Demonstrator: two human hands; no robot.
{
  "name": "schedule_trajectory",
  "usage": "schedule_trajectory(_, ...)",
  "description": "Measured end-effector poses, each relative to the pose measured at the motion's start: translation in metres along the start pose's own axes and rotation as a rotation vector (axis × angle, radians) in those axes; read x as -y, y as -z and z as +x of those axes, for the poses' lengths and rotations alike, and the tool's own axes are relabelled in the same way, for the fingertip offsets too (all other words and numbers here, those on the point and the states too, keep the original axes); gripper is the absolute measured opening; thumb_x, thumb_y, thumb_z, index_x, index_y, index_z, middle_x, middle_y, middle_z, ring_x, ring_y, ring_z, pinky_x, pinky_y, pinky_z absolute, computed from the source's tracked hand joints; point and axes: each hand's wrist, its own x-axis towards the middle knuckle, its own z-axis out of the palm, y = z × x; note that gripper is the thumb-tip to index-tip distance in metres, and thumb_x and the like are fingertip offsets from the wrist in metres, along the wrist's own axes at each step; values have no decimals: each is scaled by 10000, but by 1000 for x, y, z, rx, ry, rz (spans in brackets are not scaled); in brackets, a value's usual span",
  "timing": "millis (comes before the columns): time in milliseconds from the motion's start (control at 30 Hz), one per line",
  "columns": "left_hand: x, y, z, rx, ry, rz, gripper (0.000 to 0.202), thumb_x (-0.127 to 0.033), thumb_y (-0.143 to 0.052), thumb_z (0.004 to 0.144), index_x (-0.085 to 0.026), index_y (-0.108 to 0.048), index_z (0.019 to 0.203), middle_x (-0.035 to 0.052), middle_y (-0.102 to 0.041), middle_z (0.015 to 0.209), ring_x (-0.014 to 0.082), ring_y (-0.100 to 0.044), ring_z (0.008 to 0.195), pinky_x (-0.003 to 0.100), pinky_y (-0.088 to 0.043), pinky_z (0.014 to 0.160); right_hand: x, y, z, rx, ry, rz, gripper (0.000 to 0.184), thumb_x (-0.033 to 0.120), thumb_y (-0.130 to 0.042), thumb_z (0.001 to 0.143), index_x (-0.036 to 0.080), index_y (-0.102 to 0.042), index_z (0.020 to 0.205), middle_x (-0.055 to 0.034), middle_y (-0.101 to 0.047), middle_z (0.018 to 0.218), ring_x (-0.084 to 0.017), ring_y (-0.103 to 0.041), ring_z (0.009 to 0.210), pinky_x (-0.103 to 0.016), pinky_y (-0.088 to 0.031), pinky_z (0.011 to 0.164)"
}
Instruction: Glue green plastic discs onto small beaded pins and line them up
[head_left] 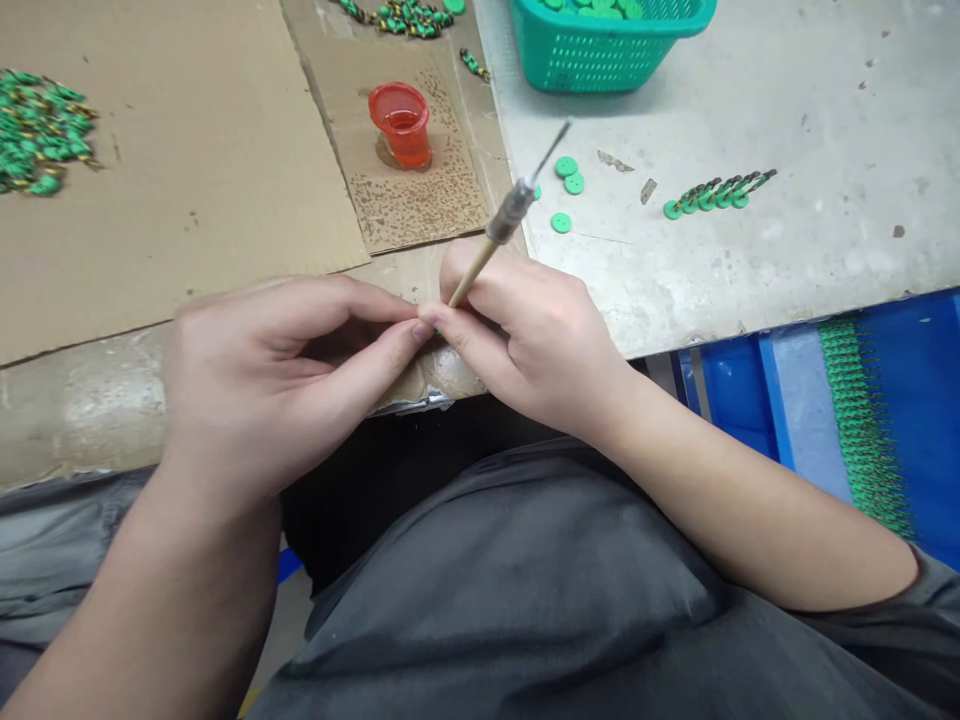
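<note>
"At the centre of the frame, what are the hands holding?"

"Item one: slim tool [511,212], pale handle, grey sleeve, thin tip slanting toward upper right. The right hand [551,335] is gripping its lower handle between thumb and fingers. Item two: green piece [438,330], mostly hidden. The left hand [255,375] is pinching at it, thumb against forefinger, touching the right fingertips."

"Handling notes?"

"Tool: probably light and stiff, the handle offering the surest hold; the tip seems the part most easily bent. Green piece: likely light, hard, rather slippery; best taken by its edges."

"Surroundings?"

"Upper middle: red cup [411,150], standing on speckled cardboard [450,205]. Top right of centre: green basket [592,62], holding green discs. Right, on the counter [832,230]: loose green buttons [561,222] and one corded row [706,202], lying well apart from the hands."
</note>
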Motion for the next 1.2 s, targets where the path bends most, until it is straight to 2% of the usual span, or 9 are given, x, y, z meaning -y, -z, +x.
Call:
schedule_trajectory(233,0,0,2,-14,7,30,202,-462,-879,1105,-305,-961,1007,-31,-922,970,163,-834,845,270,-614,803,-1,-9,5,-14,65,27,299,392,-502,1347,299,-759,1227,-59,-847,1133,-253,-823,1098,-387,-688,1131)
schedule_trajectory(333,1,0,5,2,40,-46,175,-450,-894,1050,-308,-978,990,-21,-938,971,164,-848,839,254,-649,792,-1,-10,2,-62,60,90,342,408,-517,1358,269,-738,1138,-47,-831,1090,-236,-830,1089,-384,-695,1114)
schedule_trajectory(433,1,2,8,24,128,-136,107,-405,-936,986,-314,-991,991,-2,-956,989,167,-865,824,244,-674,764,-2,1,-10,-215,-70,194,329,431,-639,1315,271,-701,1035,-26,-810,1010,-214,-838,969,-363,-719,974)
schedule_trajectory(500,0,5,11,16,159,-171,91,-403,-938,977,-323,-978,963,13,-951,966,183,-872,797,265,-695,742,-3,13,-23,-332,-178,282,277,432,-720,1280,273,-710,1052,-7,-796,973,-198,-840,846,-342,-716,836)
schedule_trajectory(600,-4,13,18,69,229,-364,117,-444,-1004,946,-339,-953,930,38,-939,933,226,-895,802,315,-746,751,-5,32,-39,-323,-238,331,251,388,-781,1242,282,-729,1020,3,-793,902,-205,-848,737,-329,-695,696)
schedule_trajectory(700,-16,24,27,142,287,-554,242,-510,-1089,885,-323,-936,885,57,-907,861,240,-881,758,339,-758,729,-7,41,-49,-288,-141,240,204,279,-789,1204,295,-760,1003,-18,-841,895,-238,-880,749,-362,-732,716)
schedule_trajectory(867,-40,33,38,222,297,-663,499,-703,-1094,852,-255,-887,777,62,-777,674,193,-752,603,299,-679,589,-10,37,-57,-280,26,188,177,189,-768,1154,325,-765,1042,-34,-884,887,-291,-905,746,-402,-763,684)
schedule_trajectory(1067,-52,30,44,253,326,-671,706,-879,-1066,829,-193,-898,811,77,-774,704,146,-677,585,272,-646,592,-18,28,-62,-270,63,223,184,155,-715,1206,281,-779,1088,-46,-886,929,-246,-907,805,-346,-740,769)
schedule_trajectory(1200,-57,27,46,265,308,-629,776,-966,-1029,815,-198,-918,826,92,-804,720,159,-698,584,270,-645,591,-18,26,-62,-269,72,243,200,184,-687,1233,260,-777,1071,-64,-874,920,-243,-888,810,-342,-716,780)
